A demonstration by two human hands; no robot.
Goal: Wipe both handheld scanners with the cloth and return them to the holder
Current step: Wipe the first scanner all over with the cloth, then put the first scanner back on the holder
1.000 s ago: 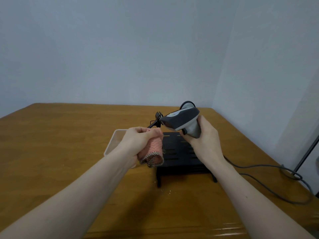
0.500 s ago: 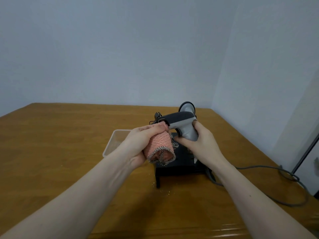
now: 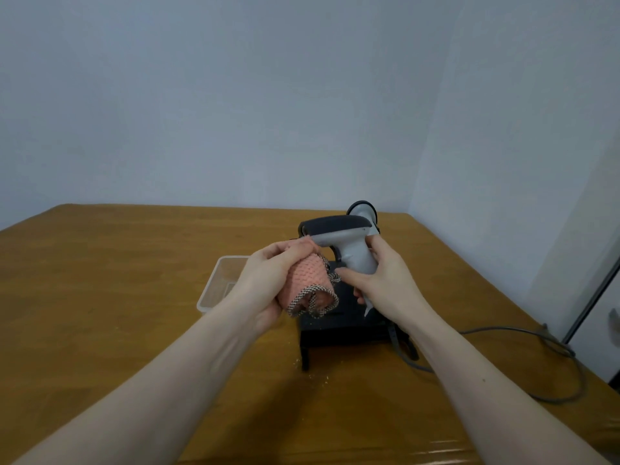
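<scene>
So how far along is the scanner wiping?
Nothing looks finished. In hand: the right hand holds a grey scanner while the left hand presses the pink cloth against its front. Left: returning it to the black holder; a second scanner stands behind, state unclear.

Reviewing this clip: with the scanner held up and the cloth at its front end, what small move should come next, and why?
Probably draw the pink cloth back along the scanner body. The left hand holds the bunched cloth against the scanner's front end, while the right hand grips the handle above the black holder, so most of the housing looks unwiped.
</scene>
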